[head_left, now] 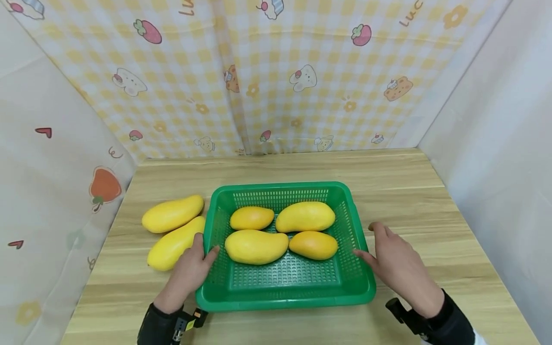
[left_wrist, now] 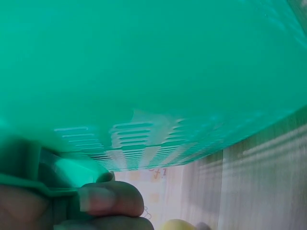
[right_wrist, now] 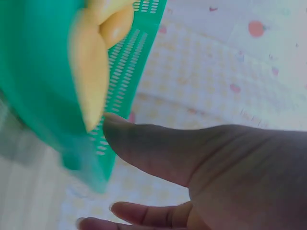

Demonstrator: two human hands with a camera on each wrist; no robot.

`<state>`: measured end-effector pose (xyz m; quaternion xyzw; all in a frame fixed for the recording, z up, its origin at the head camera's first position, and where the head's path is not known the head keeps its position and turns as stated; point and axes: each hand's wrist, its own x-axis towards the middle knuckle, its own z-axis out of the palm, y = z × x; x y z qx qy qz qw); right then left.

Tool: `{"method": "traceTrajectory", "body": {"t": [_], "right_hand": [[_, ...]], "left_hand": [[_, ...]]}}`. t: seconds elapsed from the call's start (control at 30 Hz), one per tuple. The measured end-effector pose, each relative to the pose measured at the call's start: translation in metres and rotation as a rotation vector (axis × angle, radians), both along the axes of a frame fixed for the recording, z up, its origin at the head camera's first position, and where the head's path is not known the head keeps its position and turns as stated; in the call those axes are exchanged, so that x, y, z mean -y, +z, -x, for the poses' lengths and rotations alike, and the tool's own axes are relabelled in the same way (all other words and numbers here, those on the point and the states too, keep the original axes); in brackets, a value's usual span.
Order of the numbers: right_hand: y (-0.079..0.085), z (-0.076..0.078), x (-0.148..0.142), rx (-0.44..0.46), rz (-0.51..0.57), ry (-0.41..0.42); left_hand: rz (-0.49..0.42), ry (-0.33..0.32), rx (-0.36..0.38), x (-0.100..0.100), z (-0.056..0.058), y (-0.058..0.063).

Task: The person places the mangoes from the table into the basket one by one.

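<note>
A green plastic basket (head_left: 286,303) with slotted walls stands on the wooden table. Inside it lie several yellow mangoes, among them a large mango (head_left: 256,247) at front left and a smaller, more orange mango (head_left: 313,245) at front right. My left hand (head_left: 189,270) grips the basket's left rim, thumb over the inner side; the left wrist view shows fingers (left_wrist: 115,199) curled at the rim. At the right side, my right hand (head_left: 403,268) is spread, with its thumb near the rim and its fingers apart from the basket. In the right wrist view the thumb (right_wrist: 153,148) is extended.
Left of the basket, two more mangoes lie on the table, a rear mango (head_left: 172,214) and a front mango (head_left: 174,247) close to my left hand. A checked cloth (head_left: 276,86) hangs behind the table (head_left: 401,182), with pale cloths along both sides.
</note>
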<state>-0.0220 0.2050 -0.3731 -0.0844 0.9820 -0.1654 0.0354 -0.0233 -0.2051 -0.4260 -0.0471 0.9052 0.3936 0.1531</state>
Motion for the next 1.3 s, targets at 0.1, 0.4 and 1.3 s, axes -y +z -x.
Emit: {"method": "traceTrajectory", "body": {"t": [0.1, 0.4, 1.3], "right_hand": [[-0.007, -0.003, -0.004, 0.078, 0.062, -0.047], [-0.031, -0.003, -0.001, 0.138, 0.052, -0.052], [-0.05, -0.003, -0.002, 0.044, 0.114, -0.125]], "left_hand": [[0.013, -0.009, -0.007, 0.0, 0.001, 0.001], [0.012, -0.012, 0.004, -0.001, 0.002, 0.0], [0.17, -0.028, -0.428, 0.014, -0.007, 0.006]]}}
